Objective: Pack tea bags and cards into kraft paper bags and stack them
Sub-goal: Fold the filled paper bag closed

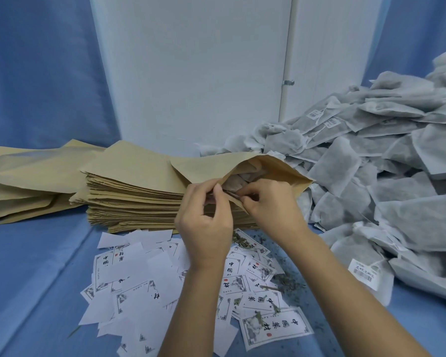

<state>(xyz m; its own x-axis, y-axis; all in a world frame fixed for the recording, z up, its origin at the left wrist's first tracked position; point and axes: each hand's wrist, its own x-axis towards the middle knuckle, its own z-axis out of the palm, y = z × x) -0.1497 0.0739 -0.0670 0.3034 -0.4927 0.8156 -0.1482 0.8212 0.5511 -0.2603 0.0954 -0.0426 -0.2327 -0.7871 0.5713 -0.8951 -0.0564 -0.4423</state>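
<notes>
1. Head view: an open kraft paper bag (211, 167) lies on top of the stack of flat kraft bags (134, 199). Its mouth faces the person and the right side, and it gapes wide.
2. Pale tea bags (233, 182) show inside that mouth, but I cannot tell how many.
3. The left hand (206, 220) pinches the near lip of the bag between thumb and forefinger, with the other fingers curled beneath.
4. The right hand (271, 206) grips the same lower lip just beside the left, fingers curled in, so the two sets of fingertips almost meet. Whether anything else is caught between them cannot be told.
5. The stack rests on a blue cloth (36, 279), in front of a white panel (191, 73).
6. Left of the stack lies a looser pile of kraft bags (23, 184), fanned out and touching the stack's left edge.
7. White cards (165, 276) are strewn on the cloth just before the stack, under both forearms. Some lie face up with black characters and a printed border, and others show a blank side.
8. A large heap of tea bags (371, 163) rises to the right, several with barcode tags on strings. Its near edge touches the open bag's right side.
9. Small green-brown leaf crumbs (289, 279) lie scattered on the cloth and cards beside the right forearm.
</notes>
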